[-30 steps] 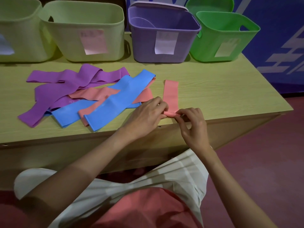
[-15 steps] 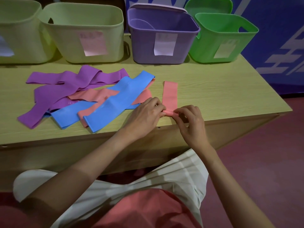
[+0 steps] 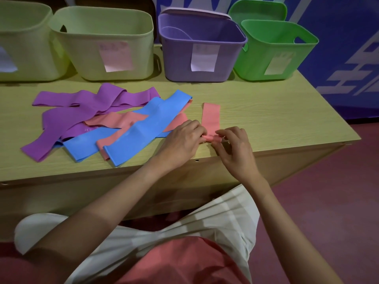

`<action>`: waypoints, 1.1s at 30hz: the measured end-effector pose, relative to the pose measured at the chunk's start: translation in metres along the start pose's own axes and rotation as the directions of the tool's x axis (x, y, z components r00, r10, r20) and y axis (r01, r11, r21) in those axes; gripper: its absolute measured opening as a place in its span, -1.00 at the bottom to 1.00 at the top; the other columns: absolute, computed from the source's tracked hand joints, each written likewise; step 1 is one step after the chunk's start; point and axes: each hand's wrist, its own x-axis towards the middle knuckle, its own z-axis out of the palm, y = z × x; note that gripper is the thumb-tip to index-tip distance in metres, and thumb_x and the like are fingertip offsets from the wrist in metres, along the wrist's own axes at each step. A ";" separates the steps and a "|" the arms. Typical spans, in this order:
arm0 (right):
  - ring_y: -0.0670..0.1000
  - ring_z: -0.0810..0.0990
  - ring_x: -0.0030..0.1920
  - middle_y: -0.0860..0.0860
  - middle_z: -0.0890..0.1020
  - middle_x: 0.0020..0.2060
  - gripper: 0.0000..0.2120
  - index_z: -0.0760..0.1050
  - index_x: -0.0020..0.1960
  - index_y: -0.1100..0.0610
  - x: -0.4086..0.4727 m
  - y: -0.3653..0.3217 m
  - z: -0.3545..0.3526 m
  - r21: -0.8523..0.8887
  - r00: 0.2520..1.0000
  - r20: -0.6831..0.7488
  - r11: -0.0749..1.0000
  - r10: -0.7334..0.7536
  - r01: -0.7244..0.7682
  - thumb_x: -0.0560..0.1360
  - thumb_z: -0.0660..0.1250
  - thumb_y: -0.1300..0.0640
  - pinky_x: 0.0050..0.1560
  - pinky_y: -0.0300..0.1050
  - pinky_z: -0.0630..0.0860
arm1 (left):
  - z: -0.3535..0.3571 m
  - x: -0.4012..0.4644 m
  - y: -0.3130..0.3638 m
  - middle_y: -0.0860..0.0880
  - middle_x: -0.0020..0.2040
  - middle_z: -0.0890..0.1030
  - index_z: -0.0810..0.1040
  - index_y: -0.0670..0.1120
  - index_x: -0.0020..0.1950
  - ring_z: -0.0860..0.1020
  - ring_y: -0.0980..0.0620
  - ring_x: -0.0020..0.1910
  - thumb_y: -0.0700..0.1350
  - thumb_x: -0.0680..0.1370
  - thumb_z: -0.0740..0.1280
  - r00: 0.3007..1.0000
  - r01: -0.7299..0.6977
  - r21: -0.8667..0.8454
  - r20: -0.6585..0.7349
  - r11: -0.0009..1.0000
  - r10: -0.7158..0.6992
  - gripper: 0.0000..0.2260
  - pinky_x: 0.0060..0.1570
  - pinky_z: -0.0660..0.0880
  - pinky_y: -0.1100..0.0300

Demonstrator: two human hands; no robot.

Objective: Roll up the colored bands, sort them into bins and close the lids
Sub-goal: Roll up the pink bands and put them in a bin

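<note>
Rolling from its near end, the pink band (image 3: 211,117) lies alone on the table (image 3: 276,119), just right of the loose pile of bands (image 3: 106,119). Its long axis runs straight away from the person toward the purple bin (image 3: 202,48), and the small roll formed so far sits crosswise at the near end, by the table's front edge. Both hands work that roll: the left hand (image 3: 182,140) pinches its left end with curled fingers, and the right hand (image 3: 233,146) pinches its right end with thumb and fingertips, so each grip is closed on the band. Neither hand is nearer; they meet at the roll. The flat remainder stretches away from both grips, so the roll likely has to travel forward along it. Beyond, four open bins stand in a row, the green bin (image 3: 274,50) rightmost, a green lid (image 3: 258,11) propped behind it.
</note>
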 end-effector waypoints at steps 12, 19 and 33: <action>-0.06 0.56 -0.27 0.00 0.59 -0.25 -0.93 0.60 -0.04 0.20 0.007 -0.034 -0.031 0.505 0.963 0.170 0.820 0.211 -0.269 0.49 0.38 0.31 -0.22 -0.23 0.48 | -0.029 -0.014 0.018 0.05 -0.03 0.42 0.51 -0.14 0.15 0.31 0.21 -0.11 -0.16 0.60 0.27 0.994 0.040 -0.243 -0.088 0.969 -0.063 -0.84 -0.07 0.29 0.32; -0.17 0.57 -0.32 0.03 0.67 -0.19 -0.86 0.63 0.00 0.26 0.010 -0.053 -0.052 0.710 0.930 0.176 0.612 0.323 -0.347 0.47 0.38 0.37 -0.21 -0.32 0.46 | -0.045 -0.017 0.024 -0.02 -0.04 0.54 0.55 -0.18 0.08 0.46 0.04 -0.06 -0.14 0.59 0.26 0.983 -0.009 -0.296 -0.179 0.955 -0.046 -0.85 0.01 0.36 0.24; -0.14 0.56 -0.23 0.04 0.65 -0.18 -0.85 0.62 -0.01 0.16 0.009 -0.071 -0.041 0.660 0.980 -0.042 0.742 0.192 -0.117 0.45 0.44 0.33 -0.13 -0.25 0.50 | -0.060 -0.025 0.032 0.08 -0.25 0.56 0.59 -0.16 -0.10 0.48 0.22 -0.24 -0.14 0.58 0.28 0.919 0.233 -0.668 -0.086 0.707 -0.384 -0.85 -0.16 0.41 0.32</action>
